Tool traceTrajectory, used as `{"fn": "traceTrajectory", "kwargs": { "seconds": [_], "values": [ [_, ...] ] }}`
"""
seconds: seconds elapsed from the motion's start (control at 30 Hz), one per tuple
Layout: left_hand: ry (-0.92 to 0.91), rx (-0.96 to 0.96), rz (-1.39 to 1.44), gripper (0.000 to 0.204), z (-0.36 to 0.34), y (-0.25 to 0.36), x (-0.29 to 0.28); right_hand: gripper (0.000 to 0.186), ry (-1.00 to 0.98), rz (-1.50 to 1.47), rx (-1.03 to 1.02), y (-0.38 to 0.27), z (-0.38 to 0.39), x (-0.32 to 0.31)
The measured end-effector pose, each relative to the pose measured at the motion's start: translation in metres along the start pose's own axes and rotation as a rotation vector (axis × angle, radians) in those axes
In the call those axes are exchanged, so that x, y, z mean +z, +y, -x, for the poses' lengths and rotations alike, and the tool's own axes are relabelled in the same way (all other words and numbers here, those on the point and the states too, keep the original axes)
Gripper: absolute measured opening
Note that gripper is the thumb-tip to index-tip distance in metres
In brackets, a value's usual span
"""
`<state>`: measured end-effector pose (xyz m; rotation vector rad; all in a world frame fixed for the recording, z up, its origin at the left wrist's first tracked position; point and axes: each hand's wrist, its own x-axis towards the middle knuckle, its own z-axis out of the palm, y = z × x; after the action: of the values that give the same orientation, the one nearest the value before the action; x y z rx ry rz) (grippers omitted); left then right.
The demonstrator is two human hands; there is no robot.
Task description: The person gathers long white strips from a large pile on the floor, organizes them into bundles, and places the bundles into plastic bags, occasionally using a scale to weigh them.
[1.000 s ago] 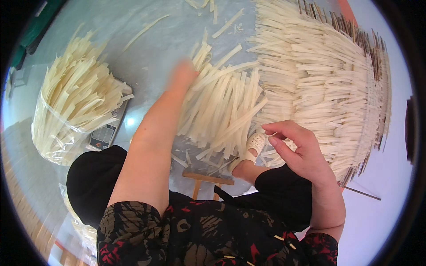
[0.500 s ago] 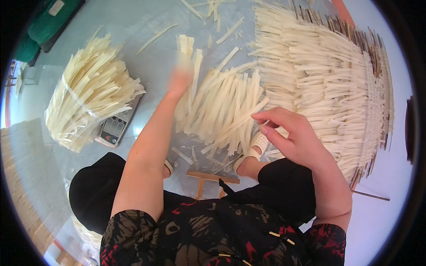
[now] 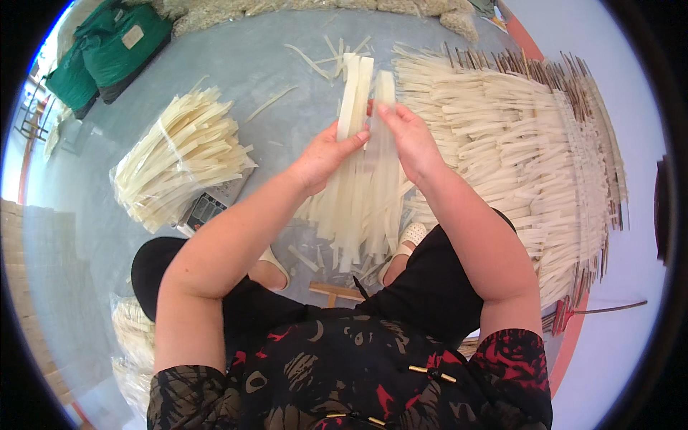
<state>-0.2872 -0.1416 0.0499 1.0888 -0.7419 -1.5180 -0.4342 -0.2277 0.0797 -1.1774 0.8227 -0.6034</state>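
Observation:
Several long, flat, cream-coloured strips (image 3: pixel 351 107) are gripped upright in my left hand (image 3: pixel 326 154), thumb across their front. Close beside it, my right hand (image 3: pixel 412 140) pinches another pale strip (image 3: pixel 385 89), smeared by motion, between thumb and fingers. Below both hands a loose pile of the same strips (image 3: pixel 337 215) lies on the floor between my feet, partly hidden by the held ones. What the strips are made of I cannot tell for sure.
A plastic-wrapped bundle of strips (image 3: pixel 179 158) rests on a digital scale (image 3: pixel 208 204) at the left. Layered rows of strips (image 3: pixel 502 150) on thin sticks fill the right side. Green sacks (image 3: pixel 118 46) stand far left; a small wooden stool (image 3: pixel 337 290) is between my legs.
My left hand has drawn back and right with its strips. My right hand has moved up and away from the pile to meet it, now holding a strip. The view has shifted.

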Motion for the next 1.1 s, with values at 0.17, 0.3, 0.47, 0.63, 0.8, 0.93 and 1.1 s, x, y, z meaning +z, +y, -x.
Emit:
{"fn": "traceTrajectory", "kwargs": {
  "seconds": [0.17,0.3,0.47,0.63,0.8,0.93,1.1],
  "values": [
    [-0.028,-0.096,0.085,0.046,0.047,0.021,-0.011,0.034,0.111,-0.236,-0.090,-0.013,-0.005,0.016],
    [0.036,-0.035,-0.114,0.046,0.064,0.015,0.002,0.053,-0.089,-0.090,-0.016,0.021,-0.004,0.051],
    [0.121,-0.026,0.069,0.042,0.063,0.000,-0.033,0.078,-0.306,0.274,0.111,-0.002,0.009,0.082],
    [0.415,0.136,0.672,0.023,0.056,0.002,-0.075,0.101,-0.509,0.635,-0.280,0.032,0.014,0.109],
    [0.593,0.197,0.639,0.024,0.083,0.015,-0.087,0.108,-0.615,0.593,-0.135,0.037,-0.004,0.141],
    [0.611,0.284,0.107,0.046,0.098,0.013,-0.105,0.093,-0.641,0.537,-0.099,0.049,-0.005,0.161],
    [0.529,0.193,-0.160,0.060,0.109,0.015,-0.153,0.076,-0.617,0.705,-0.026,0.043,-0.028,0.156]
  ]
}}
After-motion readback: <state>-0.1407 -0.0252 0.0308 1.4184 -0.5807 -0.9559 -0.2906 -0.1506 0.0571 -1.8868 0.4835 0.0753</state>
